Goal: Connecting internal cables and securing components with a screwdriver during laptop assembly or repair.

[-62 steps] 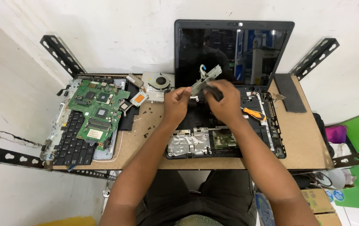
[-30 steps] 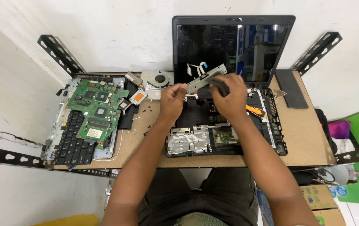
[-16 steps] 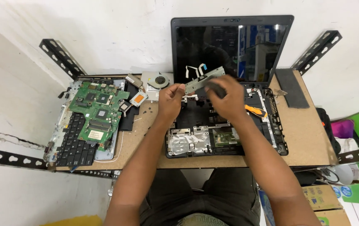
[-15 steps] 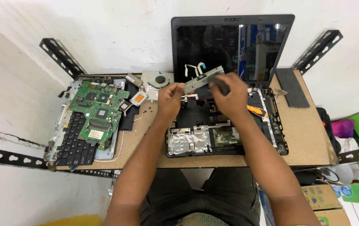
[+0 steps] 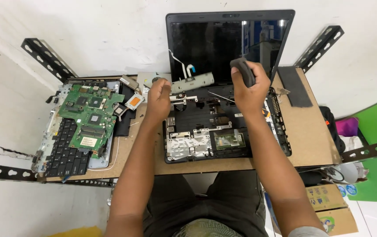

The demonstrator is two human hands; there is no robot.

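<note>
Hands: the left hand is curled at the near-left end of a narrow grey strip panel, its fingers at or against that end; whether it truly pinches the strip cannot be told. The right hand is closed around a dark rounded handle, raised over the rear of the open laptop base. The strip lies tilted along the hinge line, just below the dark laptop screen, with a white-and-blue ribbon cable rising behind it.

Progress, as judged: disassembly is well advanced. The green motherboard is already out and rests on the black keyboard at the left of the table; a copper heatsink part lies beside it. The base shell shows bare metal shielding and brackets. Screen and hinge-side strip remain attached or only partly freed.
</note>
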